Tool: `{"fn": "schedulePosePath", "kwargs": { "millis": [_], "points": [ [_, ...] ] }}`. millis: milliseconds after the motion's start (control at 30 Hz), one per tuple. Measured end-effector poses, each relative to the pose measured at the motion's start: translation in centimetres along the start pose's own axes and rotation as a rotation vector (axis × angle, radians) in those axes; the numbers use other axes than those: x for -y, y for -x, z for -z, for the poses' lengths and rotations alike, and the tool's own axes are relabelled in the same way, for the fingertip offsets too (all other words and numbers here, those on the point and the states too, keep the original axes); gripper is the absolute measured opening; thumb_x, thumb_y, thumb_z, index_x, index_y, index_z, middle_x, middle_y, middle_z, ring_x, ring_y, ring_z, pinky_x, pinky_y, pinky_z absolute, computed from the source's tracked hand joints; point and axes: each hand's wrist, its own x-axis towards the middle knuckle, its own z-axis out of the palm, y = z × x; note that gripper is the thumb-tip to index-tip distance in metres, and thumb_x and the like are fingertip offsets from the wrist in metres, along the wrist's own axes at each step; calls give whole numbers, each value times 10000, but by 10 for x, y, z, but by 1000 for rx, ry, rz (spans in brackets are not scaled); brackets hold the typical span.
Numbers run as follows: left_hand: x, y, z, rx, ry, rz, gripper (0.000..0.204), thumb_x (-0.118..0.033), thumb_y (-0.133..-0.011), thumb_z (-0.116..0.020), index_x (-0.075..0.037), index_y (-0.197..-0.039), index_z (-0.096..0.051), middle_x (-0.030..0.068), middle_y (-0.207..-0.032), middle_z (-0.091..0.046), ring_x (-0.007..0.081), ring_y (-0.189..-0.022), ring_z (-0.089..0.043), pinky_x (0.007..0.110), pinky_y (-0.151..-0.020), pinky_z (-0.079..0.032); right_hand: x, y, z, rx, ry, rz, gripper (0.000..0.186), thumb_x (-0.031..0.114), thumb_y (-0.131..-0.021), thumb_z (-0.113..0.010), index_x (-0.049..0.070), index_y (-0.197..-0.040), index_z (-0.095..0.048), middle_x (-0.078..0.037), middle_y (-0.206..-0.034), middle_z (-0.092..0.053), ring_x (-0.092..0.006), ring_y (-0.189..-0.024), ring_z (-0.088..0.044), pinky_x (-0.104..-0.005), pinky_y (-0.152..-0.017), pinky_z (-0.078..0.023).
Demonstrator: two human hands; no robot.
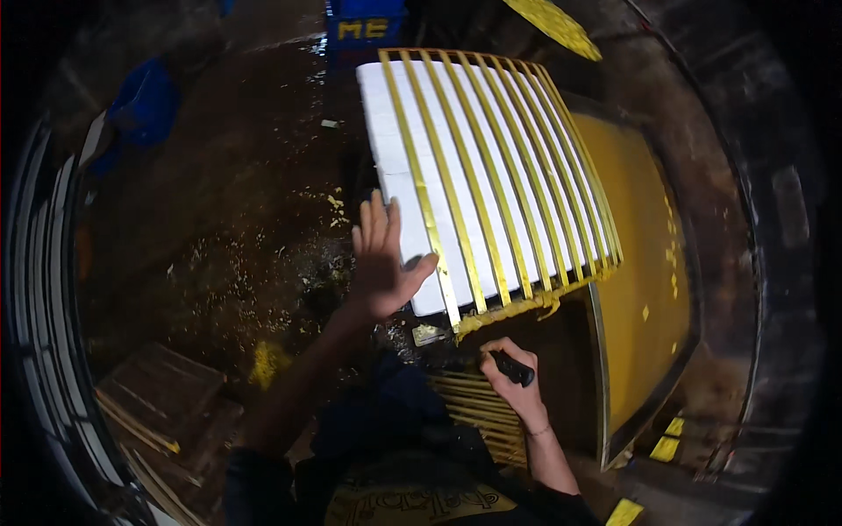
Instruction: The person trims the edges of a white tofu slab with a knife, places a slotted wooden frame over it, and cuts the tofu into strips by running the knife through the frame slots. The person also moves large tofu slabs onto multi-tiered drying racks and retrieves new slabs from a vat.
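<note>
Workshop floor: wet, debris-strewn ground left of the hands, yellow-stained vat right, blue crates ahead.

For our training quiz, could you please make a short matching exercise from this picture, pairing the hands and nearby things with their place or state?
Things:
1. left hand
2. right hand
3. white board
4. yellow strips

States:
A. closed around a dark handle
B. laid in parallel rows across the board
C. open, fingers spread, at the board's left edge
D. lying under the strips

Pairs: 1-C, 2-A, 3-D, 4-B
</note>
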Motion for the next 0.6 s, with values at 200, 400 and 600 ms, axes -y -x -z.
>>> {"fn": "schedulePosePath", "kwargs": {
  "millis": [200,400,600],
  "points": [
    [2,-43,-40,162,-294,-250,807,-427,-839,-687,59,-1399,-370,281,-1516,-253,408,-1421,-253,634,-1105,-210,-105,14,-78,-411,-133,-284,161,114,-791,-674,-4,-895,-640,-107,-705,-659,-83,-702,-613,-281,-666,-504],
    [11,-64,-30,111,-329,-355,577,-332,-834,-706,-17,-1278,-516,152,-1342,-488,325,-1252,-462,648,-1098,-201,-113,5,-110,-659,-129,-410,174,129,-786,-676,-6,-888,-633,-126,-736,-678,-122,-715,-645,-295,-674,-513],
    [27,-202,-41,133,-141,-429,442,-240,-841,-703,8,-1172,-546,184,-1145,-570,360,-1105,-505,538,-1050,-293,-155,-8,-159,-414,149,-521,321,141,-739,-725,12,-1024,-653,-231,-889,-672,-418,-871,-654,-427,-776,-525]
  ]
}}
